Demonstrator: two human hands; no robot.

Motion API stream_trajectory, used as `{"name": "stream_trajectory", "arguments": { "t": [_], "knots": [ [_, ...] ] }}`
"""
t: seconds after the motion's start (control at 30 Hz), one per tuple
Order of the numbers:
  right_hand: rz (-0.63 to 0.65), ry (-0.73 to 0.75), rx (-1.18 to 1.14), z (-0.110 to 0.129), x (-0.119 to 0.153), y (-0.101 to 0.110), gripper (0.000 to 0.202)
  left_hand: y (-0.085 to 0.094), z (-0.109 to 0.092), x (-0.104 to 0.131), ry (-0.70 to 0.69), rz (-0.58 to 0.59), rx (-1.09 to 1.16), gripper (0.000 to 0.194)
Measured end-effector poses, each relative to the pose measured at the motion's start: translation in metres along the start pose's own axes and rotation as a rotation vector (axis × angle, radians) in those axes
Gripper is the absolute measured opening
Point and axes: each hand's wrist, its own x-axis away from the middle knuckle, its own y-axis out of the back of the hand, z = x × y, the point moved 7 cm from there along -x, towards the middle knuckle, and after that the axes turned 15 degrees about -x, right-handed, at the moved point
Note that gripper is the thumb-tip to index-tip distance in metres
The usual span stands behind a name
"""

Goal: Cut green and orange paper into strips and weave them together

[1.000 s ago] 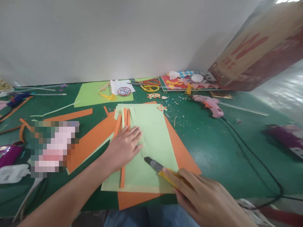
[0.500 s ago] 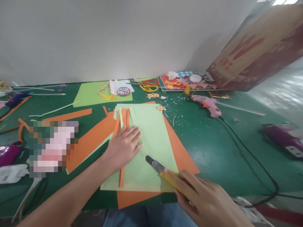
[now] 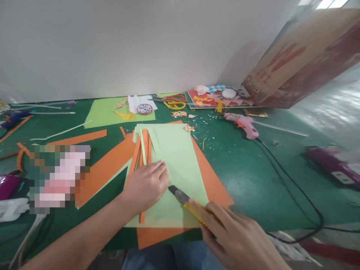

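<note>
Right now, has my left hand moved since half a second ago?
Yes. Your left hand has drawn back toward you, its fingers more curled, judged against the pink hot glue gun lying on the green table.

Green table (image 3: 270, 176), with items on its top

Near edge, middle: orange sheet (image 3: 218, 180), showing from under a pale green sheet (image 3: 180, 161).
Near edge, left of middle: second orange sheet (image 3: 109, 165), slanted; pink object (image 3: 62, 176), pixelated.
Far edge, left of middle: bright green sheet (image 3: 97, 112).
Far edge, middle: yellow-handled scissors (image 3: 172, 108); checked paper piece (image 3: 179, 113) just in front.
Far edge, right of middle: shallow board (image 3: 188, 100), laden.
In front of the board: pink glue gun (image 3: 247, 127), black cord (image 3: 284, 174) trailing over the near edge.
Toward right edge: purple object (image 3: 326, 161), blurred.
</note>
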Motion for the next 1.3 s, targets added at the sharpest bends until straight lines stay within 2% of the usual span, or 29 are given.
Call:
{"name": "stream_trajectory", "arguments": {
  "t": [0.27, 0.9, 1.13, 1.3],
  "knots": [
    [-0.02, -0.027, 0.007, 0.001, 0.0, -0.002, 0.036, -0.001, -0.002, 0.0, 0.009, 0.037, -0.007, 0.028],
    [-0.012, -0.033, -0.02, -0.007, 0.004, 0.001, 0.037, 0.003, -0.003, -0.002, 0.014, -0.002, -0.037, 0.026],
    [-0.012, 0.002, -0.045, -0.007, 0.009, 0.004, 0.036, 0.004, 0.002, -0.003, 0.035, -0.011, 0.007, 0.035],
    [0.004, 0.007, -0.067, -0.005, 0.005, 0.003, 0.037, 0.002, 0.002, -0.002, 0.014, 0.03, 0.011, 0.03]
  ]
}}
